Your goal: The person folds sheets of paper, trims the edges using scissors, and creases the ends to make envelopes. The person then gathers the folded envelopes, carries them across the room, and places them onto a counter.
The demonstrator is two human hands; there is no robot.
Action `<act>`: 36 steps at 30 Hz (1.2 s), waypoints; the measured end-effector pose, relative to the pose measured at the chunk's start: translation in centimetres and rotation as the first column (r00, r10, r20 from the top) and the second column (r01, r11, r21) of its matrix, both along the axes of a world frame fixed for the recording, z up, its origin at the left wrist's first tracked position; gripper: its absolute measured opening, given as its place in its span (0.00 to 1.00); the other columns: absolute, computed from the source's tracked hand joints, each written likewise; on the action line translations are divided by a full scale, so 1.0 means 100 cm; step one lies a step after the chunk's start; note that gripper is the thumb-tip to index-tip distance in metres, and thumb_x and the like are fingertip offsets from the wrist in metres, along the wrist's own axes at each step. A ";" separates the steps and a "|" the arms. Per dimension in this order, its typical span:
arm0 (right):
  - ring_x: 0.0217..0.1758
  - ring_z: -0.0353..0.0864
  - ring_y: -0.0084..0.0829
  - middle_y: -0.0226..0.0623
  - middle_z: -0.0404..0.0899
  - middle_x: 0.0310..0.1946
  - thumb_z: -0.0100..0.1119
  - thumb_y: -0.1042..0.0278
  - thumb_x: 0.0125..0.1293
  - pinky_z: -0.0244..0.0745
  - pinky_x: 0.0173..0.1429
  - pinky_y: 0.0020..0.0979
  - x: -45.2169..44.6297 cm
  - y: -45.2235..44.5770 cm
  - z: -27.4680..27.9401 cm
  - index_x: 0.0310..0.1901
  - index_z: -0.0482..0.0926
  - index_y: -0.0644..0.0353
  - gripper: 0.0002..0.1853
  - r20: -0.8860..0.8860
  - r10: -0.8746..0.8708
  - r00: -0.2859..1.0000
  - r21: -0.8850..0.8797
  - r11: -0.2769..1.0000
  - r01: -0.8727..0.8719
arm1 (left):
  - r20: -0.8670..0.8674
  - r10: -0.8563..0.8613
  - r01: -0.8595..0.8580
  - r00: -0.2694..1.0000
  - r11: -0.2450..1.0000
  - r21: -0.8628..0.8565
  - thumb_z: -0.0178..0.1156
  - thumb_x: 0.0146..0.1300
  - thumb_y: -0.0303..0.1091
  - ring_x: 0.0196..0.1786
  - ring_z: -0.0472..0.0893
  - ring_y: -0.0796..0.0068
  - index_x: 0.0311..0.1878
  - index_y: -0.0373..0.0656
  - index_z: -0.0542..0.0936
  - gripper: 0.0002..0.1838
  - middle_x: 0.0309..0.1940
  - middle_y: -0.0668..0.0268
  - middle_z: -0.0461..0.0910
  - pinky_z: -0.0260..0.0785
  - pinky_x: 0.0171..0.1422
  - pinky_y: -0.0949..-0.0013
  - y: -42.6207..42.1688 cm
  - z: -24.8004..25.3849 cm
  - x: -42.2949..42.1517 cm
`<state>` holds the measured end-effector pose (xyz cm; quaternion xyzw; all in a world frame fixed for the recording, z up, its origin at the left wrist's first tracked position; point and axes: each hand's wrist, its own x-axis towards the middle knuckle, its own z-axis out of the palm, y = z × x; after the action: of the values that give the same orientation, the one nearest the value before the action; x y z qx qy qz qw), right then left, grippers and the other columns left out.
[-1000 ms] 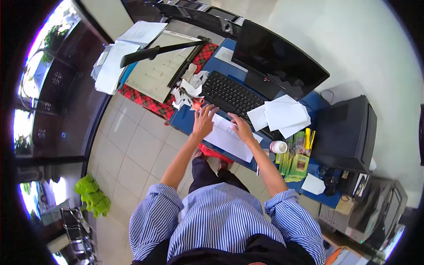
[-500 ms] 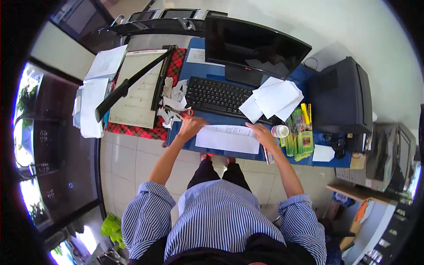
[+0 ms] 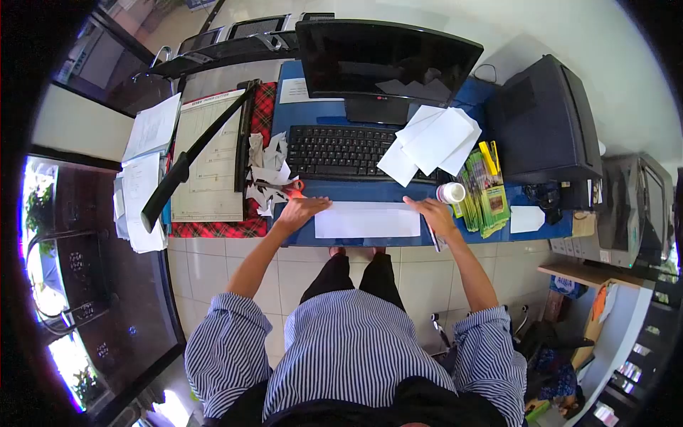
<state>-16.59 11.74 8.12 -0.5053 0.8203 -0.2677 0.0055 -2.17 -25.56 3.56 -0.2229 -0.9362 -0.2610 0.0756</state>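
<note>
A narrow blue strip of worktop point(image 3: 356, 190) separates the keyboard point(image 3: 334, 151) from the paper point(image 3: 367, 221), which lies along the near edge between left grip point(image 3: 304, 211) and right grip point(image 3: 431, 213), fingers at its far corners, pinching or merely pressing I cannot tell, with scraps point(image 3: 269, 169) toward the left edge and tiled floor point(image 3: 281, 285) below.

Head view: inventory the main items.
Rectangular desk: one, blue, centre
Rectangular paper sheet: one, white, desk's front
Flat monitor: one, black, desk's rear
Rectangular keyboard: one, black, before monitor
Loose papers: several, white, keyboard's right
Slim leaflets: several, green-yellow, desk's right
Cylindrical bottle: one, white, beside leaflets
Paper scraps: many, white, keyboard's left
Flat paper cutter: one, cream, scraps' left
Checked cloth: one, red, under cutter
Left hand: one, sheet's left end
Right hand: one, sheet's right end
</note>
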 end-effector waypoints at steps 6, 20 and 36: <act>0.29 0.75 0.24 0.26 0.80 0.30 0.57 0.75 0.52 0.71 0.34 0.23 -0.003 0.009 -0.019 0.58 0.75 0.47 0.28 -0.083 -0.036 0.996 0.091 0.995 0.044 | -0.064 -0.035 0.023 0.997 0.985 -0.172 0.51 0.58 0.31 0.54 0.78 0.76 0.55 0.45 0.76 0.20 0.55 0.72 0.77 0.72 0.54 0.74 -0.002 -0.010 0.002; 0.35 0.75 0.20 0.24 0.80 0.36 0.57 0.75 0.52 0.72 0.36 0.21 -0.007 0.009 -0.022 0.60 0.73 0.47 0.30 -0.219 0.030 0.975 0.128 0.992 -0.001 | -0.133 -0.105 0.064 0.985 0.958 -0.279 0.52 0.59 0.32 0.58 0.76 0.76 0.58 0.46 0.73 0.21 0.57 0.72 0.75 0.70 0.58 0.74 -0.006 -0.022 0.004; 0.38 0.72 0.20 0.25 0.75 0.33 0.57 0.74 0.55 0.70 0.41 0.20 -0.004 0.010 -0.036 0.63 0.69 0.48 0.31 -0.463 0.082 0.883 0.207 0.978 0.018 | -0.120 -0.130 0.086 0.984 0.944 -0.318 0.52 0.59 0.33 0.60 0.73 0.75 0.58 0.45 0.73 0.21 0.58 0.71 0.73 0.65 0.65 0.71 -0.010 -0.032 0.006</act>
<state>-17.02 12.71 4.56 -0.5652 0.8120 -0.0512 -0.1364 -1.55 -26.54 0.34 -0.3009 -0.9444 -0.0976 0.0900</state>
